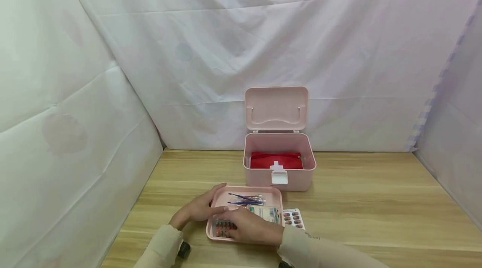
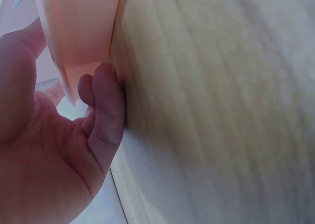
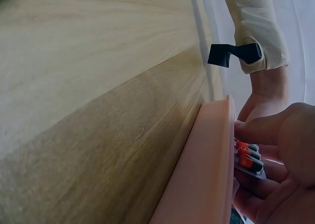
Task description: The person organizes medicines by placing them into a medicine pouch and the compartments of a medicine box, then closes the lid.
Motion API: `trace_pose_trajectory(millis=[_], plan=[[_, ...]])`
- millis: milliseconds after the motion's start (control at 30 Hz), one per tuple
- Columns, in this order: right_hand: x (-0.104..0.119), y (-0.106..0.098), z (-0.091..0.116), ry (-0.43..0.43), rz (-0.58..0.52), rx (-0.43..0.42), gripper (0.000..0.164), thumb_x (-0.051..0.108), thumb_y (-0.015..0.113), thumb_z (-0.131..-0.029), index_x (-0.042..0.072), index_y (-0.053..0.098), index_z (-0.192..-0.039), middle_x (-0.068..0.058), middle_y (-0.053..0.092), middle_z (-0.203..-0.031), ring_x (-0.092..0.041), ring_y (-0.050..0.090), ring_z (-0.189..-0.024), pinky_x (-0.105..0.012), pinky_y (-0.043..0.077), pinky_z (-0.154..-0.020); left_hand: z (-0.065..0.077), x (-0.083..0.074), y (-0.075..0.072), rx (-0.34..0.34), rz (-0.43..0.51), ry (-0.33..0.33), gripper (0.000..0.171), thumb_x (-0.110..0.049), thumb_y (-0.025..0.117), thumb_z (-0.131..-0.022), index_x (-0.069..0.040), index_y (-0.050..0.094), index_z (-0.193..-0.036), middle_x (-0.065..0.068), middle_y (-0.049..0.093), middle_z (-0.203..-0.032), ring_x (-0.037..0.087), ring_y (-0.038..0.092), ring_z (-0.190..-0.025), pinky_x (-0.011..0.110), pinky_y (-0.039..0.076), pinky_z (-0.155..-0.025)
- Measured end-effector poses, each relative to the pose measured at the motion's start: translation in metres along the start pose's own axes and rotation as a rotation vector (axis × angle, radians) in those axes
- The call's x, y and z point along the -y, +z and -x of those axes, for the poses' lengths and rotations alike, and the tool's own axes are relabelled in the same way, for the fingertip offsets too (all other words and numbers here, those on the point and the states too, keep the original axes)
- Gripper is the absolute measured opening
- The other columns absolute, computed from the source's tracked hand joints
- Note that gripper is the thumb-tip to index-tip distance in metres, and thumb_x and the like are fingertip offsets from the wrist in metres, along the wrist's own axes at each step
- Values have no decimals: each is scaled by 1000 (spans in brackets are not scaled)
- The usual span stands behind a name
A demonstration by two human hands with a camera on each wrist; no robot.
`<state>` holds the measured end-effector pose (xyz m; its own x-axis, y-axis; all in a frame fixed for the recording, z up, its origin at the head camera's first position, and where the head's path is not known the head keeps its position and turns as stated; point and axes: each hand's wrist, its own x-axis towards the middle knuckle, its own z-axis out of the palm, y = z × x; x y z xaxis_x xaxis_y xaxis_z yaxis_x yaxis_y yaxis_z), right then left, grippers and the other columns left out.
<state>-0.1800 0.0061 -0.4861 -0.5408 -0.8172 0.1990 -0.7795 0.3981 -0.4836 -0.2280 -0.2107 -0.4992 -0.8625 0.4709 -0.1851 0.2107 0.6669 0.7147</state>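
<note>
A shallow pink tray [image 1: 273, 195] lies on the table. My left hand [image 1: 201, 207] grips its left side; in the left wrist view the thumb reaches over the rim and bent fingers press the outer wall [image 2: 86, 27]. Over the tray's front left, my right hand [image 1: 252, 226] holds a blister pack [image 1: 223, 228] of orange-and-dark capsules [image 3: 250, 161] between thumb and fingers. Also in the tray are blue tweezers [image 1: 241, 202], small clear packets [image 1: 260, 197] and a white-and-green packet [image 1: 268, 213], partly covered by the right hand. Another blister pack [image 1: 293, 218] lies right of the tray.
Behind the tray stands a pink box [image 1: 260, 180] with its lid [image 1: 276, 109] raised and a white latch [image 1: 279, 177] in front. Inside it lies a red pouch [image 1: 263, 160]. White cloth [image 1: 203, 71] hangs along the table's back and sides.
</note>
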Motion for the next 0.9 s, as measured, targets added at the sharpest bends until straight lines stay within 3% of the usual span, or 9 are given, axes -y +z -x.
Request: trace_pose_trajectory(millis=[200,400,700,900], plan=[[-2,0,-1,3,17,21,42,11,70,-92,19,62,-132,10,67,-121,5,57,-106,-18,49,-93,-1,0,0,-1,-2,7,81,-46,68,-91,-21,27,-157,21,38,-154,44,39,-138,67,31,-108],[0,1,0,-15,105,7,37,18,66,-96,17,62,-132,5,65,-126,-3,57,-116,-25,48,-99,-1,3,2,-5,-14,38,83,-48,67,-91,-18,26,-157,22,36,-155,45,39,-138,65,32,-108],[1,-1,2,40,158,-4,43,17,70,-91,17,61,-133,3,65,-126,-4,57,-116,-27,48,-100,-1,4,2,-4,-20,51,84,-49,66,-91,-18,25,-157,23,34,-155,46,38,-137,66,32,-107],[1,1,3,39,212,-15,38,19,70,-91,13,64,-128,1,66,-123,-6,60,-114,-27,49,-98,-1,4,2,-8,-21,56,84,-49,66,-91,-18,26,-157,24,35,-155,46,39,-137,66,33,-107]])
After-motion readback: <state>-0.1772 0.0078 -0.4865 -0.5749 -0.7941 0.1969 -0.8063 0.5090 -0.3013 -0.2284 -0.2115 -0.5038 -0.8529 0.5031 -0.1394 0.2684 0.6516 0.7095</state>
